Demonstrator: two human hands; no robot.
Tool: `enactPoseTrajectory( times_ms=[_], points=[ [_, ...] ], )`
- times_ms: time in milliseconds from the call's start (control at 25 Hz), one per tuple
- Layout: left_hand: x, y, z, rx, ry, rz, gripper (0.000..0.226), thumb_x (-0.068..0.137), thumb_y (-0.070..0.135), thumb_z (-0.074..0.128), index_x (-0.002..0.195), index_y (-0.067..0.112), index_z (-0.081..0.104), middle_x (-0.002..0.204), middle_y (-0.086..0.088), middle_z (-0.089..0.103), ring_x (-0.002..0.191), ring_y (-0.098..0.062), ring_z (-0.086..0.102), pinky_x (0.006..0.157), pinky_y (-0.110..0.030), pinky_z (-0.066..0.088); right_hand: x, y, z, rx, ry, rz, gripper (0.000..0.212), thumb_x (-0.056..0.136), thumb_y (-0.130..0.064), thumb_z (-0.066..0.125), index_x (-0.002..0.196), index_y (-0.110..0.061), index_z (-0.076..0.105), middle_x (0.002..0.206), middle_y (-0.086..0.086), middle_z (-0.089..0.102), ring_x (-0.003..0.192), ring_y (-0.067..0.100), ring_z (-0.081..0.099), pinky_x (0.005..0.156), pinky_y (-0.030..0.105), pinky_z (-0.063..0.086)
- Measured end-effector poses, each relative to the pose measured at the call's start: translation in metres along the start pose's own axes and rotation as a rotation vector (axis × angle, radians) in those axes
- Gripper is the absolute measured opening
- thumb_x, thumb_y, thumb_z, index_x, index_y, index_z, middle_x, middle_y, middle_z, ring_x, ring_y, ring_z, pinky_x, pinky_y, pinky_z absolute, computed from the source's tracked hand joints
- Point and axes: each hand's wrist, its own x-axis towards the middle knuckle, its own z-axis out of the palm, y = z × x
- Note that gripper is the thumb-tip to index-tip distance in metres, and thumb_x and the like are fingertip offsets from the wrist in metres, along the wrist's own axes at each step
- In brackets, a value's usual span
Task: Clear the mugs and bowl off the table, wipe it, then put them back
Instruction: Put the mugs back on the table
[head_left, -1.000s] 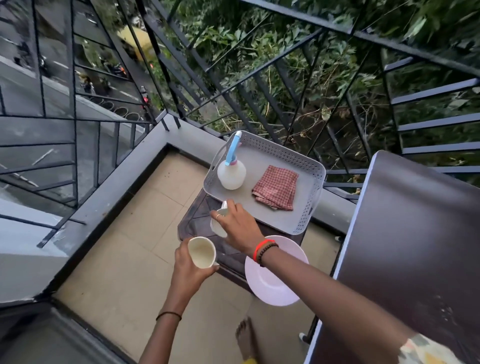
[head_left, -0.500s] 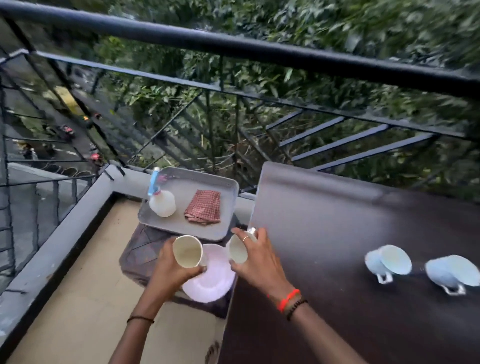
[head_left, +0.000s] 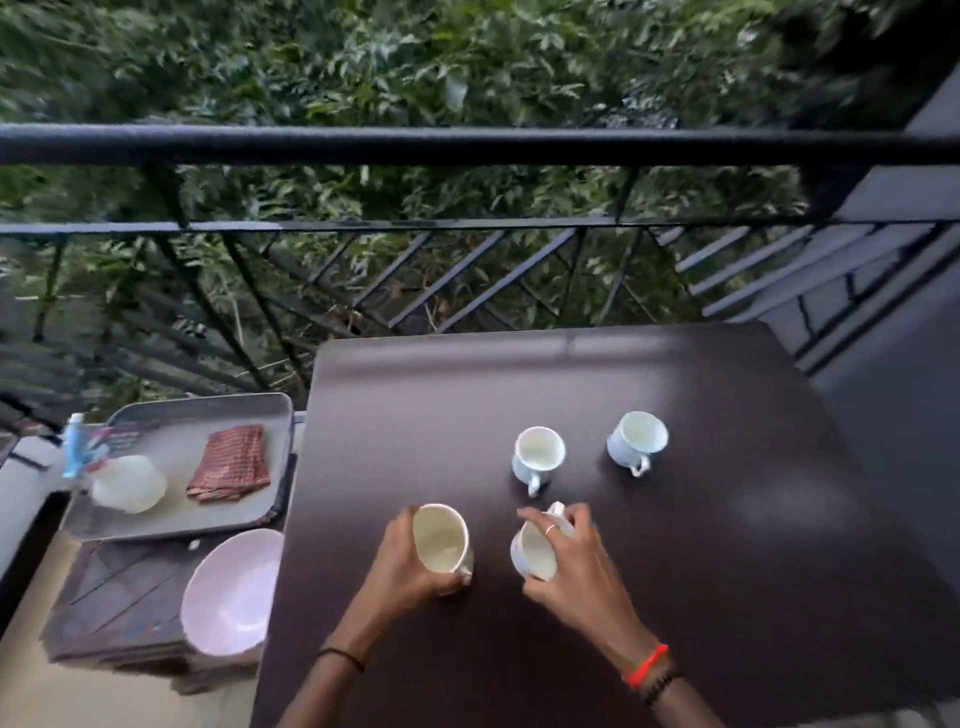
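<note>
Over the near-left part of the dark brown table (head_left: 727, 545) my left hand (head_left: 405, 566) grips a cream mug (head_left: 440, 540). My right hand (head_left: 576, 566) holds a white mug (head_left: 532, 553) by its side and handle, just to the right. Whether either mug rests on the tabletop I cannot tell. Two more white mugs stand upright farther back: one (head_left: 538, 453) in the middle, one (head_left: 636, 440) to its right. A pale pink bowl (head_left: 228, 592) sits on a low stool left of the table.
A grey tray (head_left: 171, 522) on the stool (head_left: 114, 603) holds a white spray bottle (head_left: 127, 480) with a blue nozzle and a folded red checked cloth (head_left: 231, 465). A black balcony railing (head_left: 467, 145) runs behind the table, with foliage beyond.
Both hands carried their mugs from above the stool rightward over the table. The view swung right, bringing the table and two standing mugs to the centre.
</note>
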Motion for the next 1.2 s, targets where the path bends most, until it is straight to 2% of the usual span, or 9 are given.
enactPoseTrajectory(
  times_ms=[120, 240, 400, 480, 600, 880, 960, 1080, 1200],
  points=[
    [0.000, 0.028, 0.057, 0.003, -0.089, -0.002, 0.090, 0.040, 0.054, 0.074, 0.118, 0.016, 0.050, 0.116, -0.003, 0.054, 0.108, -0.019, 0.055, 0.079, -0.020, 0.041, -0.014, 0.053, -0.023, 0.011, 0.029, 0.079, 0.077, 0.065, -0.026, 0.069, 0.136, -0.042, 0.044, 0.111, -0.008, 0.025, 0.117, 0.016, 0.041, 0.092, 0.021, 0.042],
    [0.000, 0.051, 0.095, 0.019, -0.100, 0.008, 0.097, 0.041, 0.052, 0.075, 0.126, 0.014, 0.047, 0.121, -0.004, 0.050, 0.108, -0.017, 0.050, 0.079, -0.021, 0.037, -0.018, 0.094, -0.040, 0.011, 0.035, 0.124, 0.077, 0.065, -0.018, 0.069, 0.135, -0.041, 0.046, 0.113, -0.009, 0.025, 0.117, 0.017, 0.040, 0.094, 0.020, 0.039],
    [0.001, 0.070, 0.128, 0.041, -0.066, 0.016, 0.091, 0.060, 0.024, 0.088, 0.136, 0.013, 0.040, 0.128, -0.006, 0.044, 0.105, -0.013, 0.041, 0.081, -0.021, 0.034, -0.017, 0.131, -0.055, 0.015, 0.032, 0.158, 0.076, 0.064, -0.010, 0.068, 0.130, -0.042, 0.050, 0.121, -0.006, 0.028, 0.119, 0.019, 0.039, 0.098, 0.022, 0.038],
    [0.003, 0.078, 0.140, 0.052, -0.052, 0.016, 0.090, 0.062, 0.021, 0.088, 0.137, 0.013, 0.039, 0.128, -0.007, 0.043, 0.112, -0.021, 0.046, 0.084, -0.023, 0.035, -0.017, 0.144, -0.058, 0.014, 0.028, 0.173, 0.076, 0.064, -0.008, 0.068, 0.130, -0.042, 0.050, 0.123, -0.005, 0.029, 0.120, 0.019, 0.038, 0.098, 0.023, 0.039],
    [0.005, 0.087, 0.152, 0.065, -0.047, 0.012, 0.095, 0.064, 0.022, 0.087, 0.142, 0.011, 0.034, 0.131, -0.010, 0.041, 0.123, -0.029, 0.045, 0.096, -0.031, 0.041, -0.017, 0.158, -0.061, 0.007, 0.009, 0.180, 0.077, 0.065, -0.006, 0.067, 0.129, -0.044, 0.049, 0.120, -0.008, 0.026, 0.120, 0.018, 0.037, 0.096, 0.026, 0.042],
    [0.008, 0.095, 0.169, 0.056, -0.021, -0.008, 0.102, 0.067, 0.024, 0.086, 0.148, 0.012, 0.023, 0.132, -0.011, 0.036, 0.125, -0.035, 0.047, 0.103, -0.036, 0.041, -0.012, 0.176, -0.058, 0.026, -0.004, 0.162, 0.076, 0.066, 0.002, 0.063, 0.126, -0.044, 0.052, 0.120, -0.011, 0.024, 0.121, 0.019, 0.037, 0.097, 0.022, 0.038],
    [0.007, 0.094, 0.170, 0.092, -0.015, 0.002, 0.108, 0.067, 0.031, 0.086, 0.151, 0.013, 0.020, 0.132, -0.010, 0.037, 0.127, -0.034, 0.046, 0.104, -0.035, 0.039, -0.009, 0.177, -0.056, 0.031, -0.008, 0.167, 0.075, 0.066, 0.004, 0.062, 0.125, -0.043, 0.053, 0.120, -0.010, 0.025, 0.122, 0.020, 0.037, 0.098, 0.022, 0.037],
    [0.006, 0.094, 0.165, 0.189, -0.023, -0.004, 0.127, 0.058, 0.057, 0.084, 0.155, 0.017, 0.013, 0.137, -0.007, 0.037, 0.132, -0.028, 0.041, 0.107, -0.032, 0.034, -0.008, 0.175, -0.055, 0.012, -0.025, 0.171, 0.078, 0.067, 0.007, 0.060, 0.126, -0.043, 0.052, 0.125, -0.008, 0.026, 0.124, 0.021, 0.036, 0.099, 0.023, 0.036],
    [0.001, 0.092, 0.146, 0.184, -0.041, 0.014, 0.135, 0.042, 0.084, 0.064, 0.154, 0.023, 0.018, 0.140, 0.001, 0.038, 0.136, -0.019, 0.037, 0.108, -0.028, 0.034, -0.007, 0.169, -0.066, -0.062, -0.071, 0.197, 0.083, 0.071, -0.001, 0.064, 0.138, -0.044, 0.040, 0.144, 0.001, 0.021, 0.137, 0.024, 0.025, 0.108, 0.029, 0.031]
  ],
)
